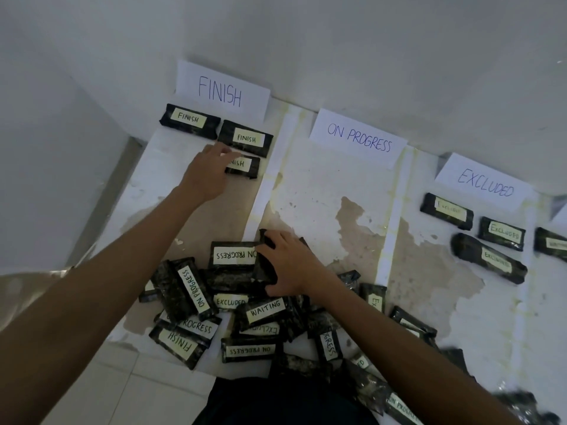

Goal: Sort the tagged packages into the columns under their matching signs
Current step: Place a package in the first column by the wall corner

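Three packages lay under the FINISH sign (221,92), and the left hand (206,173) rested on the lowest of them, the third FINISH package (245,165), with its fingers spread flat over the left end; I could not tell whether the fingers pinched it or only pressed it down. Its long axis ran left to right, like the two packages above it.

Further right, the column under the ON PROGRESS sign (358,138) held no package. The right hand (291,265) was at the top of the unsorted pile (245,320), with fingers curled around a dark package (266,262) whose tag was hidden, so its column could not be judged. Just beside it, to the left, lay an ON PROGRESS package (233,254), its tag upside down. The empty column lay up and to the right of this hand, so the right hand was clearly the nearer one for it.

Three packages sat under the EXCLUDED sign (485,183), well apart from both hands.
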A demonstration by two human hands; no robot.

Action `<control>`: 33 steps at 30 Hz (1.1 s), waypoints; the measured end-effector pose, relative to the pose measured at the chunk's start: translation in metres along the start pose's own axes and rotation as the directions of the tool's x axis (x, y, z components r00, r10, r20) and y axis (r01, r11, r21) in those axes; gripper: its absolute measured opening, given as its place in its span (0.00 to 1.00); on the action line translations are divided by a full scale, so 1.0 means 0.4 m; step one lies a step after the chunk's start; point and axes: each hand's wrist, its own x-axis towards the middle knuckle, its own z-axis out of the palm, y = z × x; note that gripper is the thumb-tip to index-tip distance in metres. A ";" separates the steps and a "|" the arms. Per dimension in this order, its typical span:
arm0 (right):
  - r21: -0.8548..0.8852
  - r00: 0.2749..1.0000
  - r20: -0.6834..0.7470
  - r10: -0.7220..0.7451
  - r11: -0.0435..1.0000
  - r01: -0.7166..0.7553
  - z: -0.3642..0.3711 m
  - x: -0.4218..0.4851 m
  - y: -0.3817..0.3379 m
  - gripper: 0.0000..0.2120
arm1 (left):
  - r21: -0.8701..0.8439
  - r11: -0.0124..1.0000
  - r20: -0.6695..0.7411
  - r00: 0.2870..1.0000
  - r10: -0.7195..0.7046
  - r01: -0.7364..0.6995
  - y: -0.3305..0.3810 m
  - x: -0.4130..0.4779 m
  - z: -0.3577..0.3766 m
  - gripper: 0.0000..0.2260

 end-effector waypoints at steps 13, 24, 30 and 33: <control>0.958 0.745 -0.093 0.660 0.264 -0.115 -0.098 -0.071 0.109 0.10 | -0.598 0.741 0.193 0.952 -0.237 0.305 0.264 -0.260 0.062 0.21; 0.998 0.682 -0.008 0.732 0.052 -0.044 -0.076 -0.118 0.110 0.21 | -0.772 0.455 0.284 0.881 -0.378 0.444 0.365 -0.219 0.076 0.21; 0.759 0.790 -0.229 0.569 0.612 -0.221 -0.066 -0.119 0.136 0.34 | -0.741 0.532 0.242 0.902 -0.358 0.409 0.345 -0.194 0.048 0.22; 0.776 0.817 -0.219 0.534 0.603 -0.186 -0.083 -0.085 0.117 0.33 | -0.636 0.693 0.205 0.940 -0.274 0.341 0.313 -0.200 0.028 0.29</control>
